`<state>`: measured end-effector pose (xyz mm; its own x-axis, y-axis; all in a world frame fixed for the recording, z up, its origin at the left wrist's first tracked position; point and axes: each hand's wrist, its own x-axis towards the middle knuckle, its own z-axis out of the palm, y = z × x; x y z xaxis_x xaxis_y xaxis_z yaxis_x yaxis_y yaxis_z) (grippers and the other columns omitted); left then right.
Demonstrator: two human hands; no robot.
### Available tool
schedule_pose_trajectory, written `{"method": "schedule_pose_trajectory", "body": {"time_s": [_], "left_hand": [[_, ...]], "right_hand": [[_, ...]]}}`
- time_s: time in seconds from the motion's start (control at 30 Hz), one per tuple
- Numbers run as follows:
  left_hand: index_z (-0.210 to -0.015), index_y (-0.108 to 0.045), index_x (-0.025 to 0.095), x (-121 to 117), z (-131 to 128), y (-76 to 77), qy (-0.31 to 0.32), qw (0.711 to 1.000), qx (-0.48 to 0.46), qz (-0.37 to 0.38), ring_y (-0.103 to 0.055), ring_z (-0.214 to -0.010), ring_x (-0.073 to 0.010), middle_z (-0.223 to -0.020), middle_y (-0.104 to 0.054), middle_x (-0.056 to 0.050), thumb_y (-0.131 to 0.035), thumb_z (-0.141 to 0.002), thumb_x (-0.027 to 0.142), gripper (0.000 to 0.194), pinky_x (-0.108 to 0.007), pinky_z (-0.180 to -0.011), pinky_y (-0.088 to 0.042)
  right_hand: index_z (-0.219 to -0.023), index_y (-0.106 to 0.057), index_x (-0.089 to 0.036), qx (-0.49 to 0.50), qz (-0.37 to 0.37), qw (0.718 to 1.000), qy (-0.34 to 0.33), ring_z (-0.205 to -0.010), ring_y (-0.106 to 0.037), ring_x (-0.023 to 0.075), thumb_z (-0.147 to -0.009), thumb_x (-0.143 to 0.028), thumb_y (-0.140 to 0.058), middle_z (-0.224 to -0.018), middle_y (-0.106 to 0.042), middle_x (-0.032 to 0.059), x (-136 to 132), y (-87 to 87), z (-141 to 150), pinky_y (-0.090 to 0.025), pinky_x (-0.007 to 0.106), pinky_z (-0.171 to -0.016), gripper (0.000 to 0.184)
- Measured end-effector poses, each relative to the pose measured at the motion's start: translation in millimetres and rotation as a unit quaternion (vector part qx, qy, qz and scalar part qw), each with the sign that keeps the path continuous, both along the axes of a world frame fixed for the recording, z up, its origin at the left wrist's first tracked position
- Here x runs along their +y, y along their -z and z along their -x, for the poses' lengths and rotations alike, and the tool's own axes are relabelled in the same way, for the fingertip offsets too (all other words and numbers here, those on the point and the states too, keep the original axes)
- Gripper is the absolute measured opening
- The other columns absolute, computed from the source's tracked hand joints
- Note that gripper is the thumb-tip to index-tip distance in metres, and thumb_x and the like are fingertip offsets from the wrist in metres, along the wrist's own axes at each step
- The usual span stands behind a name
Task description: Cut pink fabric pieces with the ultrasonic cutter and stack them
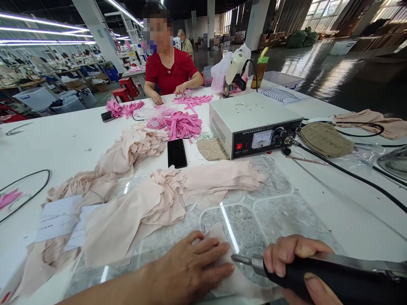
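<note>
My left hand (193, 267) lies fingers outstretched on a small piece of thin beige fabric (241, 284), holding it flat against the glossy grey marbled mat (276, 216). In my right hand (295, 258) is a black ultrasonic welding gun (346, 277), fingers wrapped round its body. Its metal tip points left, at the fabric just beside my left fingertips; whether it touches cannot be made out. Beyond my hands, a fanned stack of beige fabric pieces (219, 180) spreads across the mat, with another beige bundle (127, 154) farther back left.
A control box (254, 123) with a dial and thick black cable (346, 169) stands right of centre. A phone (177, 153) lies left of it. Pink strips (182, 125) are heaped behind. Across the table sits a person in red (171, 72), hands on pink strips.
</note>
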<state>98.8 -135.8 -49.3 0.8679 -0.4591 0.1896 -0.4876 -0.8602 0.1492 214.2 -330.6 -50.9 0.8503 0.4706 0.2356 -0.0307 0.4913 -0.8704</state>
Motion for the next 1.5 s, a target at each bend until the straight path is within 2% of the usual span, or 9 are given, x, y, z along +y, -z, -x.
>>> {"method": "schedule_pose_trajectory", "body": {"time_s": [0.4, 0.57, 0.73, 0.87, 1.07, 1.4, 1.5], "left_hand": [[-0.120, -0.056, 0.022, 1, 2, 2.4, 0.001, 1.000, -0.007, -0.003, -0.050, -0.114, -0.0182, -0.132, -0.055, -0.004, -0.046, -0.100, 0.027, 0.024, -0.034, -0.094, -0.030], [-0.124, -0.055, 0.022, 11, 1, 5.6, 0.010, 1.000, 0.013, -0.022, -0.048, -0.117, -0.0204, -0.135, -0.052, -0.006, -0.046, -0.099, 0.026, 0.027, -0.038, -0.101, -0.030], [-0.122, -0.055, 0.019, 19, 0, 1.1, 0.014, 0.999, 0.014, -0.043, -0.047, -0.121, -0.0217, -0.134, -0.053, -0.009, -0.043, -0.099, 0.022, 0.027, -0.044, -0.107, -0.030], [-0.120, -0.055, 0.011, 11, 2, -3.3, 0.046, 0.999, -0.009, -0.023, -0.051, -0.117, -0.0214, -0.126, -0.058, -0.012, -0.039, -0.098, 0.013, 0.027, -0.040, -0.103, -0.037], [-0.116, -0.057, 0.010, -2, 2, -0.8, 0.048, 0.999, -0.026, -0.005, -0.055, -0.109, -0.0219, -0.115, -0.062, -0.013, -0.040, -0.099, 0.016, 0.025, -0.036, -0.093, -0.046], [-0.123, -0.055, 0.014, -5, 6, 9.6, 0.013, 1.000, -0.022, -0.009, -0.055, -0.107, -0.0252, -0.114, -0.059, -0.013, -0.049, -0.096, 0.026, 0.030, -0.039, -0.090, -0.046], [-0.122, -0.056, 0.014, -6, 6, 11.5, 0.010, 1.000, -0.023, -0.012, -0.055, -0.105, -0.0254, -0.114, -0.058, -0.013, -0.051, -0.096, 0.028, 0.030, -0.039, -0.090, -0.046]], "right_hand": [[-0.089, -0.051, -0.026, -0.051, -0.003, 0.998, -0.032, -0.060, -0.053, 0.0131, -0.091, -0.030, -0.052, -0.074, -0.053, -0.0009, 4, 0.2, -3, -0.052, 0.033, -0.056, 0.005], [-0.087, -0.053, -0.024, -0.021, -0.031, 0.999, 0.016, -0.055, -0.052, 0.0111, -0.087, -0.034, -0.056, -0.071, -0.052, -0.0015, 6, -6.0, -4, -0.051, 0.027, -0.050, 0.010], [-0.085, -0.054, -0.024, 0.015, -0.031, 0.999, 0.036, -0.053, -0.050, 0.0113, -0.086, -0.037, -0.055, -0.070, -0.049, -0.0008, -8, -8.1, 1, -0.049, 0.027, -0.048, 0.013], [-0.089, -0.054, -0.026, 0.007, -0.009, 1.000, 0.013, -0.056, -0.051, 0.0134, -0.087, -0.036, -0.053, -0.071, -0.050, 0.0003, -15, -4.8, 4, -0.050, 0.030, -0.051, 0.011], [-0.088, -0.055, -0.026, 0.018, 0.004, 0.999, 0.027, -0.056, -0.051, 0.0143, -0.087, -0.035, -0.052, -0.071, -0.050, 0.0009, -18, -4.3, 8, -0.049, 0.031, -0.052, 0.009], [-0.089, -0.056, -0.027, 0.017, 0.022, 1.000, -0.007, -0.058, -0.054, 0.0185, -0.087, -0.033, -0.050, -0.072, -0.052, 0.0033, -25, 1.9, 5, -0.048, 0.036, -0.053, 0.008], [-0.087, -0.056, -0.026, 0.021, 0.027, 0.999, 0.005, -0.057, -0.054, 0.0192, -0.086, -0.033, -0.051, -0.069, -0.052, 0.0037, -26, 3.6, 5, -0.048, 0.036, -0.052, 0.009]]}}
